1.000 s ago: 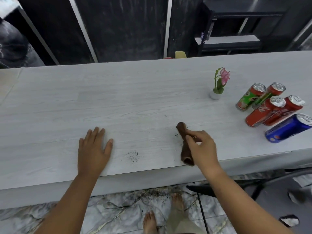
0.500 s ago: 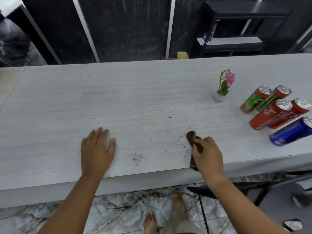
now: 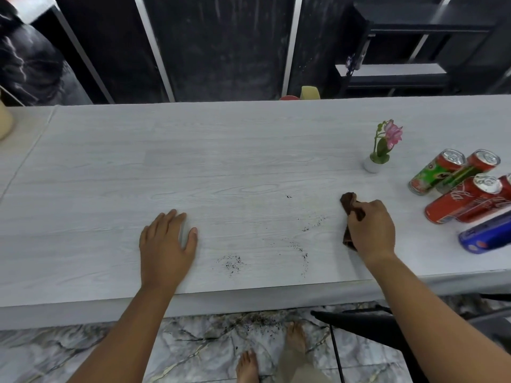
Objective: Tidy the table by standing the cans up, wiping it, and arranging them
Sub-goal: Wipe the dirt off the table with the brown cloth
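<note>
The right hand [image 3: 370, 229] hides most of the brown cloth [image 3: 349, 200], fingers curled round it and pressing it to the white table [image 3: 193, 161]. In the cluster of cans [image 3: 442, 175] at the right, the blue can [image 3: 484, 234] is cut off by the frame edge. The cloth has moved away from the front edge toward the cans, leaving dark crumbs [image 3: 232, 264] behind. The left hand [image 3: 166, 241] stays flat, fingers straight.

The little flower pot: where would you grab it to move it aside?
Around the round white pot itself, coming in from the left or near side. The thin-stemmed flower rises above it, and the cans sit on its right.
</note>
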Demonstrator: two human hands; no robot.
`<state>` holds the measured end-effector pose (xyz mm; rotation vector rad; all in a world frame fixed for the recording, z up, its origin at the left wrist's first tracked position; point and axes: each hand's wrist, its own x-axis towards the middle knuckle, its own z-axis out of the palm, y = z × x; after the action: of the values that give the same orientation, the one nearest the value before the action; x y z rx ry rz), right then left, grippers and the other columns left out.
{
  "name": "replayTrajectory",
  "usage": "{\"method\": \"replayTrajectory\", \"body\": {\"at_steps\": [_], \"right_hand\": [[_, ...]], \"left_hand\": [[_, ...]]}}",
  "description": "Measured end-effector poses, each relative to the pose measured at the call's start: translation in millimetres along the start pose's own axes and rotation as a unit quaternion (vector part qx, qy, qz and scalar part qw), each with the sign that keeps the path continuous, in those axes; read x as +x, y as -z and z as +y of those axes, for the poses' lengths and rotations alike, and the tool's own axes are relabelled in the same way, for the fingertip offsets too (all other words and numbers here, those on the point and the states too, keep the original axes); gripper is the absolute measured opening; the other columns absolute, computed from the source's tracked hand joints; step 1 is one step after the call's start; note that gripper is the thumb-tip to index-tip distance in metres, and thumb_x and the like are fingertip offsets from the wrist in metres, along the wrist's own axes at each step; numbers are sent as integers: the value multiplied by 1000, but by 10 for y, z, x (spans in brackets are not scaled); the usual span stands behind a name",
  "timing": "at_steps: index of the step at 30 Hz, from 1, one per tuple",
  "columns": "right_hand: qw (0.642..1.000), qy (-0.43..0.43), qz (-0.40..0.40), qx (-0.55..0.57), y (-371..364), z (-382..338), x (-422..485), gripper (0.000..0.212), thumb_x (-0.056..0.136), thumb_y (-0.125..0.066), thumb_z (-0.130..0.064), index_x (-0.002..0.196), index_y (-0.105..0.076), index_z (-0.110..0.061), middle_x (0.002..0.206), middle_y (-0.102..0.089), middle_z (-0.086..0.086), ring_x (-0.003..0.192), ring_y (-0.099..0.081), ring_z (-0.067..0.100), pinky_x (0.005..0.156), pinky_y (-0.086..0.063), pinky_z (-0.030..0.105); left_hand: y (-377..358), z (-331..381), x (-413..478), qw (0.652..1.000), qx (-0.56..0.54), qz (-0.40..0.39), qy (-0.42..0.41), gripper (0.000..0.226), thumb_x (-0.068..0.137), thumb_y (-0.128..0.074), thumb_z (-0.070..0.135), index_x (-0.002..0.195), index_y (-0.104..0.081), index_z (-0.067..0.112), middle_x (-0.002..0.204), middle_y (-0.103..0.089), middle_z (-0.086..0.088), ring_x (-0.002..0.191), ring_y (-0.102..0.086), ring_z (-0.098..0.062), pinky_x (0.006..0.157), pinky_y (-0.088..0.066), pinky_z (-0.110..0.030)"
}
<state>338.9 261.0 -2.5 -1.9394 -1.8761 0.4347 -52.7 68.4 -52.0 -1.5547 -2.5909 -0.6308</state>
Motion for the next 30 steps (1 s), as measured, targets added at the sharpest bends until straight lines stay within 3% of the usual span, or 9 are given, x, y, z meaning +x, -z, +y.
{"method": "replayTrajectory", "body": {"at_steps": [7, 11, 14, 17, 21, 25, 30], "right_hand": [[981, 173, -68, 48, -387, -626, -634, 25, 99, -71, -6, 123, -79, -5, 101, -64, 6, 92, -63, 26, 78, -58, 40], [970, 178, -112, 121, -374, -760, -591, 26, 100, -72, -10, 124, -80, -15, 98, -61, -5, 84, -61, 10, 77, -46, 5], [981, 136, -38, 135, -163, -702, -138, 25, 97, -73, -10, 120, -81, -17, 99, -63, -5, 84, -59, 6, 79, -41, 1], [990, 104, -2, 97, -50, -667, 445, 28, 99, -67, -12, 122, -81, -20, 109, -66, -1, 98, -65, 16, 85, -43, 13], [990, 131, -53, 16, -259, -796, 900, 30, 102, -66, -12, 128, -79, -19, 122, -68, 8, 111, -66, 28, 88, -44, 27], [967, 218, -133, -8, -494, -971, 768, 33, 101, -68, -7, 130, -79, -18, 123, -70, 8, 119, -60, 31, 96, -44, 31], [910, 370, -185, 14, -532, -1005, 40, 30, 95, -76, -5, 122, -83, -15, 116, -75, 7, 108, -65, 33, 90, -54, 40]], "left_hand": [[-6, -2, 13, 1000, 2, 1, 1, 56, 104, -50, 53, 148, -62, 21, 161, -57, -4, 153, -46, -30, 127, -32, -56], [9, 6, 16, 1000, -1, -1, 7, 55, 103, -50, 54, 148, -62, 23, 161, -56, -3, 153, -45, -29, 127, -31, -56], [0, -3, 18, 1000, 2, -1, 6, 55, 103, -51, 53, 148, -63, 22, 160, -56, -3, 153, -46, -29, 127, -32, -56], [-10, -17, 23, 1000, 5, -3, 8, 54, 104, -51, 54, 147, -62, 23, 160, -56, -1, 153, -46, -28, 126, -33, -55], [-22, -35, 28, 1000, 8, 1, 6, 54, 104, -51, 56, 147, -62, 25, 160, -56, 1, 152, -46, -26, 126, -33, -55], [-31, -39, 31, 1000, 7, 3, 9, 53, 104, -51, 56, 147, -62, 27, 160, -56, 2, 153, -46, -25, 126, -33, -54], [-32, -40, 26, 1000, 3, 7, 9, 52, 104, -52, 55, 146, -61, 27, 159, -56, 3, 152, -47, -24, 125, -34, -54]]}}
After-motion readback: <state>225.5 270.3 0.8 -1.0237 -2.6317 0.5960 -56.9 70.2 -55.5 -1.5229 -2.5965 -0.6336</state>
